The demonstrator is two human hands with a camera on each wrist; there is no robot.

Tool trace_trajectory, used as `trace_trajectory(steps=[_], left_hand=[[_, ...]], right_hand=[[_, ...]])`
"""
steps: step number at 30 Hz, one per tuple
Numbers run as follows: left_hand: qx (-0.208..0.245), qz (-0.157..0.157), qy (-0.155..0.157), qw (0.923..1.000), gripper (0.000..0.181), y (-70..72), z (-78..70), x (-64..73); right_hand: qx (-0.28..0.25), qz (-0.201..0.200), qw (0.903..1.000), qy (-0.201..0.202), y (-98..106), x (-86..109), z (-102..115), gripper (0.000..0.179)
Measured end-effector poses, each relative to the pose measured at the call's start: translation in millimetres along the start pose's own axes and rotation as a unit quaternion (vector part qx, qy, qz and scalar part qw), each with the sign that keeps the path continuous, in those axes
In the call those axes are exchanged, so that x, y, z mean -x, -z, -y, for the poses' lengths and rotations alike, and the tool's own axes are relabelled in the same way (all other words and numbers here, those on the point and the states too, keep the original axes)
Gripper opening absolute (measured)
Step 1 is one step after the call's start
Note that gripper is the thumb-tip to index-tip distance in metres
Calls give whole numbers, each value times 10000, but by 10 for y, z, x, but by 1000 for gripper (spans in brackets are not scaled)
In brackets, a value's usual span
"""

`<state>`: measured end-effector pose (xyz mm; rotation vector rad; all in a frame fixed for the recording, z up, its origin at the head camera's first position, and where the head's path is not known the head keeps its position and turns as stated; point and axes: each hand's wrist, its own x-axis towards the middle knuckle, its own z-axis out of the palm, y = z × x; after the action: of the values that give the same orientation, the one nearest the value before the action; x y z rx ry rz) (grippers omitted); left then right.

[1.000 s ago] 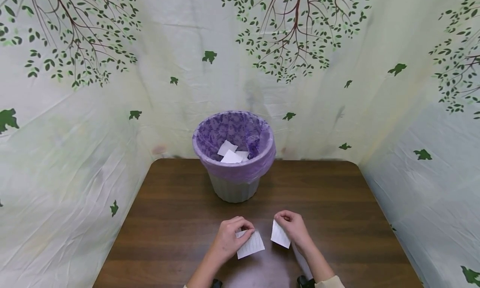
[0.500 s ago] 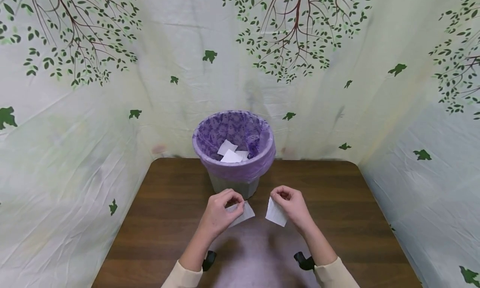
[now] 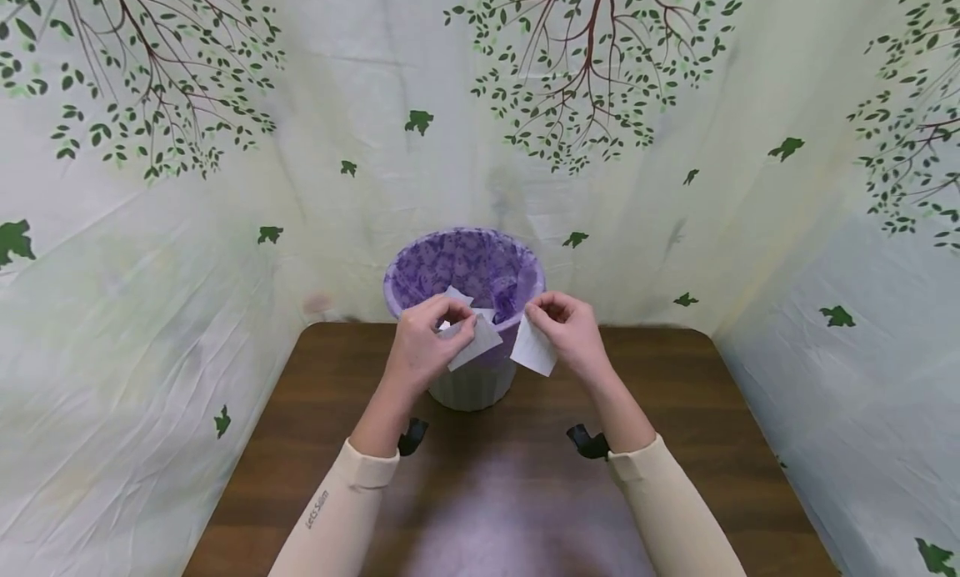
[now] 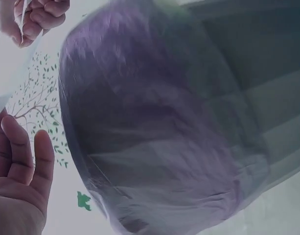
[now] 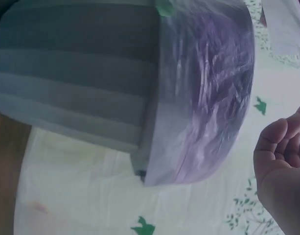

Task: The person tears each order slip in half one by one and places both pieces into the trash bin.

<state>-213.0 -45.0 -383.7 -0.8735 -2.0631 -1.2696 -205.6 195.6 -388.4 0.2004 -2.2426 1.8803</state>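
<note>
My left hand (image 3: 427,343) pinches a small piece of white paper (image 3: 477,343) between thumb and forefinger, in front of the bin's near rim in the head view. A second white paper piece (image 3: 533,348) hangs from the fingertips of my right hand (image 3: 572,331), overlapping the bin's right front. The grey waste bin (image 3: 472,385) wears a purple patterned bag (image 3: 450,260) folded over its rim. Inside it lie a few white paper pieces (image 3: 459,295), partly hidden by my left hand. In the left wrist view the bag's outside (image 4: 154,122) fills the middle, level with both hands.
The bin stands toward the back of a brown wooden table (image 3: 675,410). Behind and at both sides hangs a white cloth (image 3: 637,185) printed with branches and green leaves. A black strap mount (image 3: 587,442) sits at the right wrist, another black mount (image 3: 412,437) at the left.
Both hands have moved forward and up from low over the table to the bin's front rim, each still pinching its paper piece. The bin has stayed in place.
</note>
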Motion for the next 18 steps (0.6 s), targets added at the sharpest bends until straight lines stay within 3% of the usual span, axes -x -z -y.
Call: trace_trajectory(steps=[11, 18], left_hand=[[-126, -318, 211, 9992, 6, 21, 201, -333], [-285, -480, 600, 9966, 4, 25, 221, -459]], right_hand=[[-426, -258, 9986, -185, -168, -385, 168, 20], [-450, -475, 9973, -319, -256, -548, 207, 20]])
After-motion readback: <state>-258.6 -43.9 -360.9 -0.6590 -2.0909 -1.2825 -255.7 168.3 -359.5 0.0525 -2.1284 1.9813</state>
